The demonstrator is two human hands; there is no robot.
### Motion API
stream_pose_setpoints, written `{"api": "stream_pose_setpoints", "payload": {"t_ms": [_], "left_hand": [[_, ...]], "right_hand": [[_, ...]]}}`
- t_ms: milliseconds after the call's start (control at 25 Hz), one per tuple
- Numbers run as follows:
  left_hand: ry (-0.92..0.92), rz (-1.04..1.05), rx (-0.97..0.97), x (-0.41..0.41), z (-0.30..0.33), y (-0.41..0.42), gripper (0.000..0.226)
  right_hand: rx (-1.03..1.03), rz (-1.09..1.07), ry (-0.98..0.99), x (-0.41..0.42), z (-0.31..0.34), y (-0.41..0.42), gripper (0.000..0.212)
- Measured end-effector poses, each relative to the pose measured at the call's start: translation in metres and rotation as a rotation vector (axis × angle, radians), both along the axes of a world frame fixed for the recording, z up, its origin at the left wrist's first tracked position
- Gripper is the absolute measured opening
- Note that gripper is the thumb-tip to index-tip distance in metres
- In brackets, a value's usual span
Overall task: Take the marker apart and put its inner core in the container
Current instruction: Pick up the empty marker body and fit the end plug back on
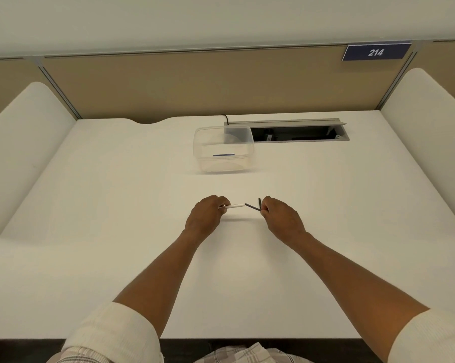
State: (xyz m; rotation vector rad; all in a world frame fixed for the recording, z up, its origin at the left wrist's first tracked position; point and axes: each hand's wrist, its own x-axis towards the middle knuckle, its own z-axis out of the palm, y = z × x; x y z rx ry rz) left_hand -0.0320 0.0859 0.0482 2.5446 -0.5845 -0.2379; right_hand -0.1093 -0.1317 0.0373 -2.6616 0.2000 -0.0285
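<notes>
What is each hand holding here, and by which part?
The left hand pinches the white marker barrel at its left end. The right hand grips the dark inner core at its bent right end.

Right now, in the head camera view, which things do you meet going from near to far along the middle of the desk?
Rolled-up sleeves → left hand and right hand, level with each other, holding the white marker barrel and dark inner core → clear container → open cable hatch → beige partition.
</notes>
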Motion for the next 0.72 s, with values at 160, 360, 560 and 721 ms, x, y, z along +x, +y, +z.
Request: {"api": "stream_pose_setpoints", "payload": {"t_ms": [160, 360, 560, 721], "left_hand": [[0.02, 0.004, -0.002, -0.004, 0.002, 0.0, 0.016], [0.015, -0.016, -0.002, -0.007, 0.003, 0.0, 0.017], [0.007, -0.031, 0.004, -0.009, 0.006, -0.004, 0.017], [0.007, -0.049, 0.004, -0.012, 0.007, -0.008, 0.017]], "right_hand": [[0.004, 0.015, 0.004, -0.004, -0.003, 0.001, 0.013], [-0.046, 0.049, -0.028, -0.008, -0.001, -0.001, 0.014], [-0.041, 0.034, -0.029, -0.009, 0.006, -0.004, 0.012], [0.04, 0.046, -0.034, -0.008, 0.011, -0.005, 0.011]]}}
